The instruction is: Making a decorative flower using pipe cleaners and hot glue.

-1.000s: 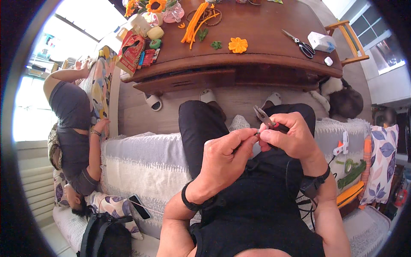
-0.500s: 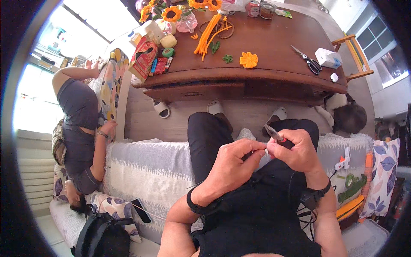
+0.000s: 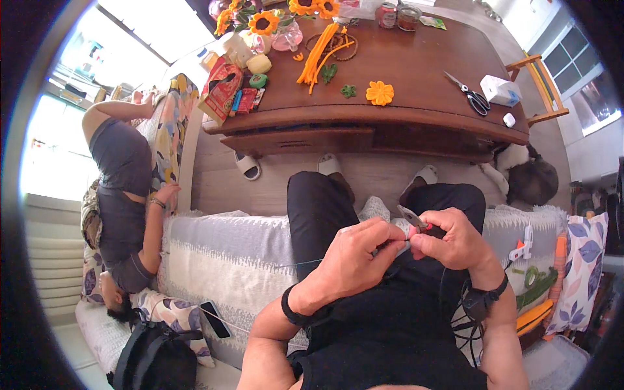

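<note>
Over my lap, my left hand (image 3: 357,255) pinches a thin wire (image 3: 300,264), whose greenish tail sticks out to the left past my wrist. Close beside it, my right hand (image 3: 452,239) is closed around pliers (image 3: 412,217) with red on the handles and metal jaws pointing up and left. The fingertips of both hands nearly meet just below the jaws. A small dark bit shows between them, too small to make out. Fingers hide most of the plier handles.
On the brown table lie an orange fuzzy flower (image 3: 379,93), orange pipe cleaners (image 3: 318,55), scissors (image 3: 469,93) and a white box (image 3: 500,90). A glue gun (image 3: 522,244) rests on the couch at right. Another person (image 3: 120,182) lies at left, near a black backpack (image 3: 153,354).
The plier jaws have tipped lower and more to the left. The wire's tail has swung up and reaches farther left. Both hands stay close together.
</note>
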Motion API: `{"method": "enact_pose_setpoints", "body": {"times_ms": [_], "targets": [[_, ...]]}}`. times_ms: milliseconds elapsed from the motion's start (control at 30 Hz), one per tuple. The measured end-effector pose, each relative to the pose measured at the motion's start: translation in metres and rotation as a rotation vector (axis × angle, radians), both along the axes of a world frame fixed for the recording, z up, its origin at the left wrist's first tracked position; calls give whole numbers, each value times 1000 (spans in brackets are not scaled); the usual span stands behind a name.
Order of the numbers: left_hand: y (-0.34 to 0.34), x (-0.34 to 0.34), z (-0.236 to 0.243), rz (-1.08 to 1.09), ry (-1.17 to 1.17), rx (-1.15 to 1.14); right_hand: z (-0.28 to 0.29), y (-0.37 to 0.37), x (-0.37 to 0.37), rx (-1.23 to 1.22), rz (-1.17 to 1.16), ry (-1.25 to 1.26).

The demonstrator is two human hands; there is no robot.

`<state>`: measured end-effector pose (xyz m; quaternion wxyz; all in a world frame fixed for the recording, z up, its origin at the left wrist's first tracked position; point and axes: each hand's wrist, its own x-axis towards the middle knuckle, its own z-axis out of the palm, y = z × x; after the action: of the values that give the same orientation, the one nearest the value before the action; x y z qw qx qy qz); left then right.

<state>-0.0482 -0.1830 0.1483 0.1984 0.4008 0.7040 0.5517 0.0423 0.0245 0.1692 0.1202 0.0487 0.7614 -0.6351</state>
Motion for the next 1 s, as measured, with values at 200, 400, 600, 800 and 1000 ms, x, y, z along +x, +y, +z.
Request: {"method": "enact_pose_setpoints", "body": {"times_ms": [200,400,600,800,1000], "targets": [[2,-3,-5,-22,67,18,-2,-2,2,6,-39,10],[-1,-22,-9,120,157,0,-1,15,2,19,-322,104],[-23,-46,-14,238,167,-95,5,44,6,-5,-544,208],[-10,-40,-34,164,-23,-67,0,68,1,-28,-649,254],[16,-41,-51,122,-82,34,-6,92,0,-22,-718,223]]}}
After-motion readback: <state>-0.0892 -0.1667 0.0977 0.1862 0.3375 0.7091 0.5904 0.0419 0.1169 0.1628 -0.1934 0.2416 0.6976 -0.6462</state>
